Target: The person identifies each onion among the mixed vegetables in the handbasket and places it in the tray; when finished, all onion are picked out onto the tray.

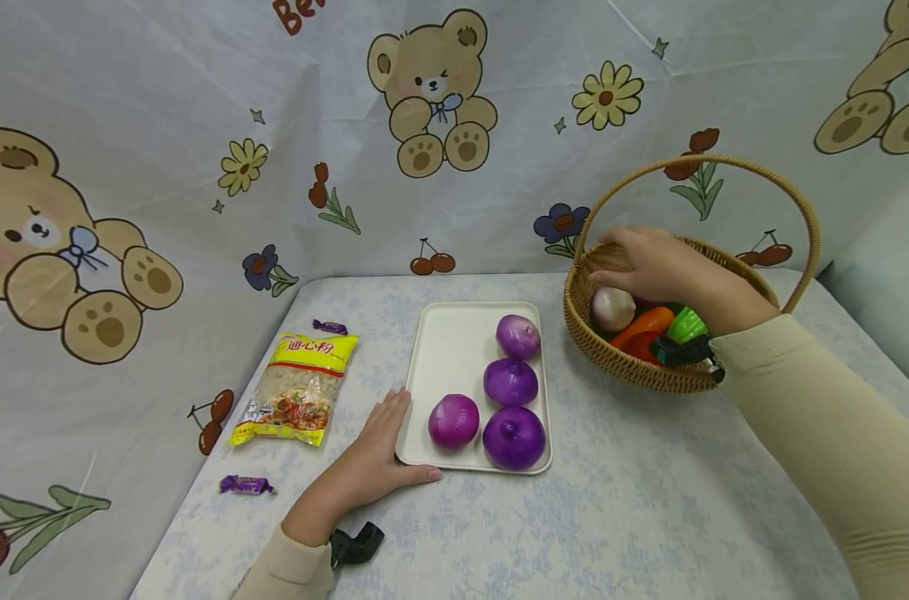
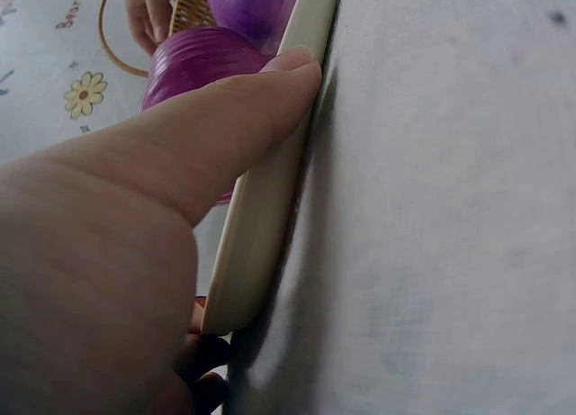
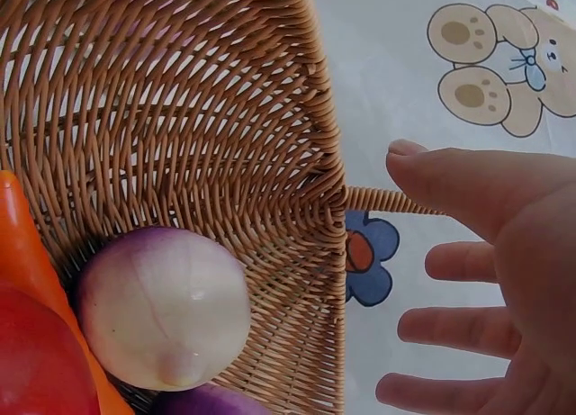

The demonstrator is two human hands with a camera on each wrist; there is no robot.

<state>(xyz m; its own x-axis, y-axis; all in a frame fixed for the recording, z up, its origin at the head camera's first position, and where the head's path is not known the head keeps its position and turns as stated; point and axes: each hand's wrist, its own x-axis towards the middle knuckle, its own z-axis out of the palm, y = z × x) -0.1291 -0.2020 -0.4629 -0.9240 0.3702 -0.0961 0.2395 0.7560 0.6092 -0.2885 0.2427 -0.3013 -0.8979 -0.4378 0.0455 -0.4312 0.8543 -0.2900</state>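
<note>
While the right hand [image 1: 652, 265] hangs over the wicker basket [image 1: 637, 375] at right of frame, fingers spread and holding nothing, a whitish onion [image 1: 612, 310] lies inside. Catching the arched handle [image 1: 712, 158] could tip the basket. Straight-fingered left hand [image 1: 373, 465] touches the tray [image 1: 454, 346], centre; a hard nudge might roll its purple onions [image 1: 514, 439] (round, loose).

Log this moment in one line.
left hand: touching white rectangular tray | right hand: empty, above brown wicker basket | tray: four round purple onions
</note>
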